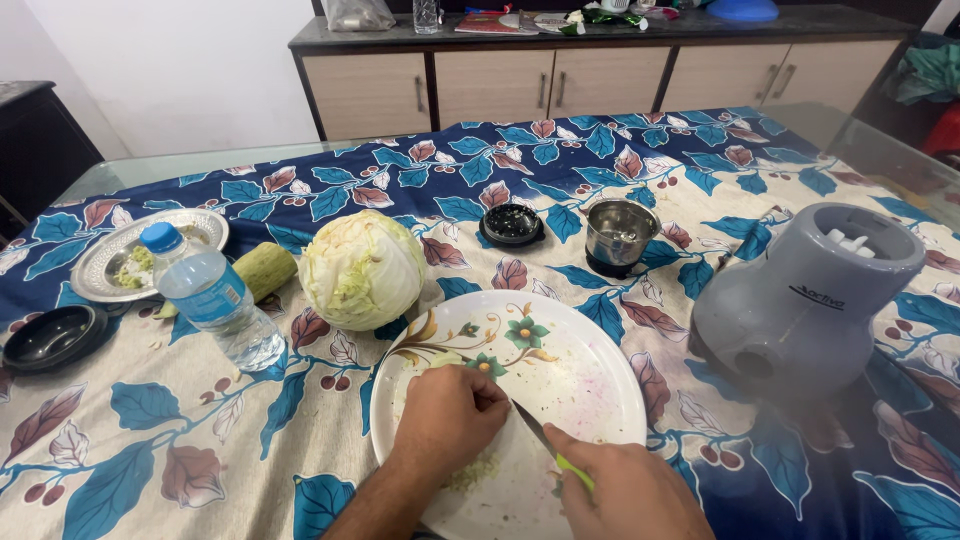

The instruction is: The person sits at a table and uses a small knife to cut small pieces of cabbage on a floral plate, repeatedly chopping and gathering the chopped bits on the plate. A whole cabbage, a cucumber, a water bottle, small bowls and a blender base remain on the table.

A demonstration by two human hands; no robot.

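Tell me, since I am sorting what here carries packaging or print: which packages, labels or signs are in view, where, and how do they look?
Water bottle: left of the cabbage, clear plastic, blue cap, blue wrap label.
Grinder base: right of the plate, grey, rounded, small dark mark on its side.
Clear bag: on the cabinet top at the back, crumpled, contents unclear.
Flat printed items: cabinet top, reddish, too small to tell.
No screens or signs.

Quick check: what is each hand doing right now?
Left hand: fingers curled, pressing down on the white plate.
Right hand: closed grip on a green-handled knife.
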